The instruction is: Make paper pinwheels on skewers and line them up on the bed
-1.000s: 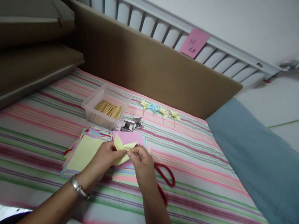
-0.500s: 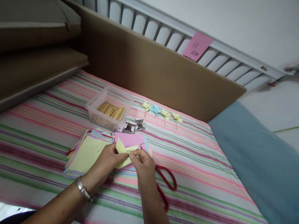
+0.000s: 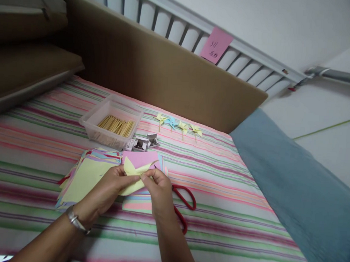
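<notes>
A pale yellow paper pinwheel [image 3: 135, 170], its corners curled toward the centre, is held between both hands above the paper stacks. My left hand [image 3: 114, 182] pinches it from the left, thumb pressed near the middle. From the right, my right hand [image 3: 158, 186] pinches the same centre with thumb and fingers. What lies under the thumbs is hidden. Beneath are pink sheets [image 3: 146, 156] on a pile of coloured paper, and to the left a stack topped with yellow paper [image 3: 87, 177]. Red-handled scissors [image 3: 189, 199] lie beside my right wrist, blades hidden.
Behind the stacks stands a clear plastic box [image 3: 88, 121] of wooden sticks [image 3: 117, 125]. Small open boxes [image 3: 140, 144] of dark fasteners sit beside it. Several finished pinwheels [image 3: 172, 123] lie in a row by the cardboard panel [image 3: 165, 76]. Large cardboard boxes [image 3: 29, 70] rise at left.
The camera view has shifted, so the scene sits further left. Both hands still hold the yellow pinwheel at its centre, with only slight finger movement.
</notes>
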Demonstrator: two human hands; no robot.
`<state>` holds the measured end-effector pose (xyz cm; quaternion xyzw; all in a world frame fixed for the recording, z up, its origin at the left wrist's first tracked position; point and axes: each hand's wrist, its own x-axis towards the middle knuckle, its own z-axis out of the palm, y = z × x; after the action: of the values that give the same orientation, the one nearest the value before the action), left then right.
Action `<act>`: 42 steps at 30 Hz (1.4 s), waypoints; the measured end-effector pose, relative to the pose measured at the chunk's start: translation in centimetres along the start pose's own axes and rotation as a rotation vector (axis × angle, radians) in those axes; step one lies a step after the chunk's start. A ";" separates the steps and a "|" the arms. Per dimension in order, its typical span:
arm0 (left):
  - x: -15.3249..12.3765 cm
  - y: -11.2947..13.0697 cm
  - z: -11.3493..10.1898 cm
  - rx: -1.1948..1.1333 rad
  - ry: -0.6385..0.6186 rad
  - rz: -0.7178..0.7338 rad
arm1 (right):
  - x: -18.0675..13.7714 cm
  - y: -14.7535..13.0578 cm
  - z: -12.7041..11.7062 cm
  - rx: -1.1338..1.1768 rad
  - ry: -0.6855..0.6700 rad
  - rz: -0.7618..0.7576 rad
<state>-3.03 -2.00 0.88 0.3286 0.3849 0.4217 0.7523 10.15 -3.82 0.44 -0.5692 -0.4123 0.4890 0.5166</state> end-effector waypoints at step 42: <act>-0.2 0.4 0.3 0.020 0.068 0.094 | -0.7 -0.3 -1.2 -0.127 -0.156 -0.348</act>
<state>-3.01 -2.06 1.35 0.3393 0.3986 0.4636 0.7149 11.17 -4.71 0.81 -0.4812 -0.5733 0.4082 0.5227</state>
